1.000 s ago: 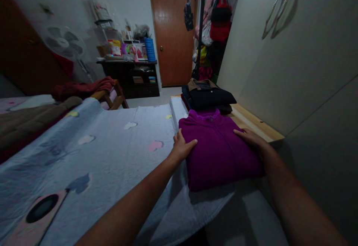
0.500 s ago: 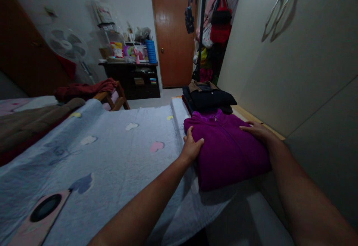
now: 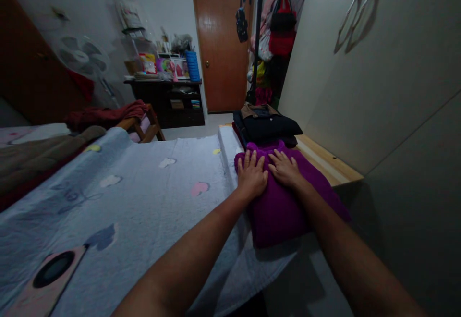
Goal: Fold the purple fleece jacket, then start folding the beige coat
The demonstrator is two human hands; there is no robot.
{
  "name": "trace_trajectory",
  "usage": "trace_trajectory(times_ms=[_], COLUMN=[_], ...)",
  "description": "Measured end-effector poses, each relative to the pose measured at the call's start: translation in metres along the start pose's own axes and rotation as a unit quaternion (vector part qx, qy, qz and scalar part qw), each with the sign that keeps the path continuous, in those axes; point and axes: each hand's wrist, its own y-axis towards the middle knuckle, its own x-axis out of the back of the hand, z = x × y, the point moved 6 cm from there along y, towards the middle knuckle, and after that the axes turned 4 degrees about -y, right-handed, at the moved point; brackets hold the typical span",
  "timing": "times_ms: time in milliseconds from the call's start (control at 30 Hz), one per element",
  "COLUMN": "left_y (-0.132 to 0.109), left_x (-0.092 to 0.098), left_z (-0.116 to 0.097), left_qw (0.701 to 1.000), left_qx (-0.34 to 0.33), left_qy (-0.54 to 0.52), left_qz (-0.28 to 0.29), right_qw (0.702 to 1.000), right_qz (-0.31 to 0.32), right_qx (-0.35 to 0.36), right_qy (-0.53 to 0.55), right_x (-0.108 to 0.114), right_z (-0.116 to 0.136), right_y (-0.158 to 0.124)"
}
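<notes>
1. Half a second ago the hands framed the purple jacket (image 3: 279, 216) at its two sides; now both lie on its upper part, close together, just below the collar.
2. That reads as a turn from holding the edges to pressing or smoothing the cloth.
3. The left hand (image 3: 252, 175) is spread, palm down, fingers parted, gripping nothing. The right hand (image 3: 286, 169) lies likewise open and flat, with no cloth seen pinched.
4. The jacket lies folded under both palms, collar away from the wrists, at the end of the blanket (image 3: 144, 201).
5. Just beyond the fingertips sits a pile of dark clothes (image 3: 273, 127), close against the collar; whether they touch cannot be told.
6. Right of the right hand run a wooden ledge (image 3: 326, 163) and the cabinet (image 3: 360, 96), which leave less room on that side.
7. The right forearm hides part of the jacket.
8. Left of the hands, the blanket offers open space.
</notes>
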Motion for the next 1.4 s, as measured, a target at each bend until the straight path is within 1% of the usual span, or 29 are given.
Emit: trace_trajectory(times_ms=[100,167,300,400,467,567,667,767,867,933,967,1000,1067,1133,1200,1267,1333,1400], left_y=[0.006,0.007,0.006,0.002,-0.005,-0.026,-0.058,-0.097,-0.136,-0.159,-0.168,-0.177,-0.192,-0.204,-0.212,-0.219,-0.224,-0.227], left_x=[-0.021,-0.028,-0.03,-0.026,-0.022,-0.016,-0.007,0.003,0.013,0.023,0.027,0.032,0.041,0.048,0.052,0.054,0.056,0.057], left_z=[0.014,0.02,0.021,0.021,0.024,0.034,0.053,0.088,0.135,0.164,0.178,0.19,0.213,0.23,0.241,0.247,0.248,0.247], left_qw=[0.998,0.997,0.997,0.996,0.994,0.991,0.991,0.992,0.99,0.988,0.987,0.985,0.98,0.974,0.97,0.97,0.973,0.976], left_qx=[0.017,0.029,0.034,0.03,0.032,0.037,0.032,0.044,0.087,0.107,0.117,0.128,0.155,0.175,0.187,0.192,0.189,0.18], left_qy=[0.017,0.016,-0.021,-0.062,-0.086,-0.108,-0.097,-0.052,0.002,0.032,0.045,0.057,0.083,0.107,0.121,0.12,0.114,0.11], left_qz=[0.064,0.072,0.062,0.05,0.051,0.071,0.09,0.105,0.115,0.107,0.102,0.1,0.098,0.099,0.098,0.091,0.072,0.048], right_qw=[0.999,0.999,0.999,0.999,0.999,0.999,1.0,1.0,1.0,0.999,0.998,0.996,0.992,0.986,0.981,0.977,0.976,0.978], right_qz=[0.033,0.04,0.037,0.037,0.038,0.039,0.022,0.002,-0.006,-0.029,-0.047,-0.068,-0.099,-0.1,-0.072,-0.039,-0.02,-0.012], right_qx=[-0.008,-0.013,-0.008,-0.008,-0.011,-0.009,0.0,0.005,-0.009,-0.009,0.002,0.02,0.076,0.131,0.178,0.207,0.208,0.196], right_qy=[-0.002,0.001,0.008,0.005,0.002,-0.001,0.001,-0.003,-0.025,-0.043,-0.047,-0.044,-0.022,0.0,0.022,0.043,0.06,0.075], right_x=[-0.018,-0.024,-0.026,-0.026,-0.027,-0.028,-0.025,-0.019,-0.008,0.004,0.01,0.017,0.024,0.021,0.005,-0.02,-0.048,-0.074], right_z=[0.006,0.004,0.001,0.002,0.002,0.003,0.003,0.004,0.012,0.03,0.045,0.063,0.108,0.158,0.204,0.243,0.27,0.288], right_y=[0.004,0.006,0.007,0.008,0.008,0.008,0.007,0.005,0.002,-0.003,-0.006,-0.01,-0.02,-0.03,-0.037,-0.04,-0.04,-0.038])
